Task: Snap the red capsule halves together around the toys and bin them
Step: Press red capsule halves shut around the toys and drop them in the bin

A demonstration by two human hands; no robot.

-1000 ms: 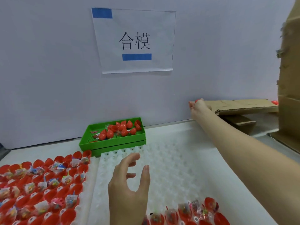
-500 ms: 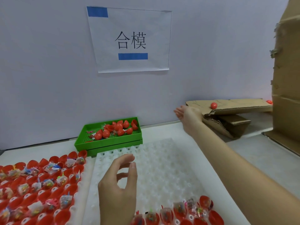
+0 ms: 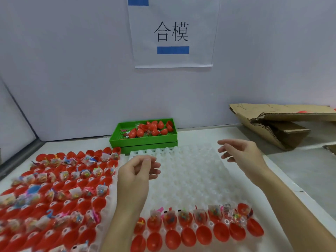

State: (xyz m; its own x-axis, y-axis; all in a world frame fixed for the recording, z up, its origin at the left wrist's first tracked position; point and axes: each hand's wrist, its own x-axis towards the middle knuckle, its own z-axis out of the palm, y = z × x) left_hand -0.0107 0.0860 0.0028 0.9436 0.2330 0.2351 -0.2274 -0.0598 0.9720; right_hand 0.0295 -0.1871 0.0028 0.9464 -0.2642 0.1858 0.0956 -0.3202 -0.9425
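Observation:
Two white dimpled trays lie in front of me. The left tray [image 3: 114,186] is packed with red capsule halves [image 3: 60,190], many holding small bagged toys. The right tray [image 3: 190,171] is mostly bare, with two rows of red halves [image 3: 196,231] along its near edge, the upper row filled with toys [image 3: 200,214]. My left hand [image 3: 134,177] hovers over the seam between the trays, fingers loosely curled, holding nothing. My right hand [image 3: 241,155] floats above the right tray's far right side, fingers relaxed and empty.
A green bin [image 3: 145,139] with loose red halves and a few toys stands against the back wall. A cardboard chute [image 3: 278,117] lies at the right with a red capsule [image 3: 302,111] on it. A paper sign [image 3: 172,33] hangs on the wall.
My right hand has drawn back from the cardboard chute, where it let go of a red capsule, to above the right tray. The view has tilted down and my left hand stays hovering.

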